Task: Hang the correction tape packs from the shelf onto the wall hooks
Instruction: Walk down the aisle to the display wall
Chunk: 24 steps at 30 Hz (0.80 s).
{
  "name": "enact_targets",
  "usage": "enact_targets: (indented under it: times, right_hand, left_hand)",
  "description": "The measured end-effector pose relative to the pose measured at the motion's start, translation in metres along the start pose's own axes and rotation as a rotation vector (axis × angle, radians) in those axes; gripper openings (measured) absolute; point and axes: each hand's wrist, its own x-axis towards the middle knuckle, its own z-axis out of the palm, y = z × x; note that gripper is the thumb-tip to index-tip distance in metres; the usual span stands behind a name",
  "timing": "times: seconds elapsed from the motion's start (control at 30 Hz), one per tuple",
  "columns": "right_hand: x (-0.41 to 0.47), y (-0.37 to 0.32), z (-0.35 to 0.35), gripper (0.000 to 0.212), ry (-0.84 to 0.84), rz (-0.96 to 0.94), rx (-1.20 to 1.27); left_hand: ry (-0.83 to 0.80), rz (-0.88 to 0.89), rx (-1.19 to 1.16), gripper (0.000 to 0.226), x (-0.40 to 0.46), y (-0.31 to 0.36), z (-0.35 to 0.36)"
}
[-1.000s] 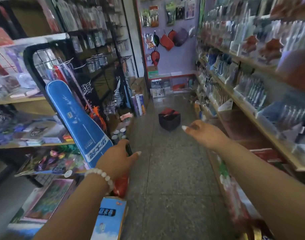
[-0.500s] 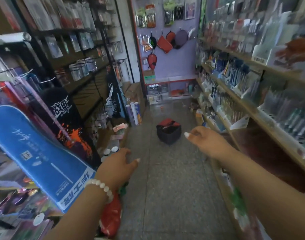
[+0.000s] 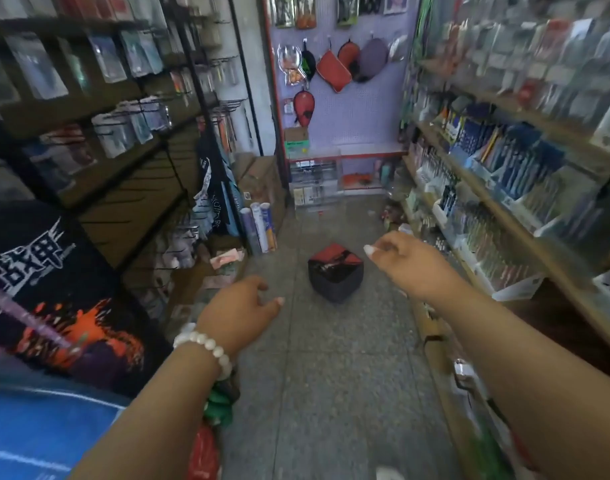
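Since a second ago the view has been carried forward along the aisle, and the dark item seen at the left hand point(image 3: 239, 308) is gone; both hands are now held out with loosely curled fingers, nothing gripped. The right hand point(image 3: 405, 263) hangs above the floor point(image 3: 331, 375), just right of a red-and-black box point(image 3: 334, 271). No correction tape pack can be singled out; the blurred shelf point(image 3: 504, 199) lies right of the right hand, the wall hooks point(image 3: 179, 109) left of the left hand. Fetching is judged still ahead
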Motion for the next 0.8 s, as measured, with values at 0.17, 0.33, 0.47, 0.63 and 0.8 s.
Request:
enact_targets:
  times: [0.17,0.33,0.47,0.63,0.8]
  right_hand:
    - [0.104,0.015,-0.001,0.044,-0.038,-0.055,0.018]
    - [0.213,0.033,-0.015,0.043,-0.07,-0.096,0.023]
    - [0.29,0.035,-0.019,0.042,-0.11,-0.136,0.03]
    - [0.362,0.025,-0.008,0.042,-0.147,-0.199,0.027]
    - [0.428,0.014,0.016,0.044,-0.179,-0.218,0.026]
  left_hand:
    - [0.03,-0.054,0.008,0.046,0.086,0.015,0.005]
    - [0.066,-0.121,-0.001,0.042,0.176,0.044,0.007]
    - [0.103,-0.166,0.015,0.04,0.236,0.058,0.008]
    - [0.12,-0.216,-0.001,0.04,0.299,0.058,0.007]
    - [0.143,-0.244,-0.023,0.043,0.36,0.04,0.005]
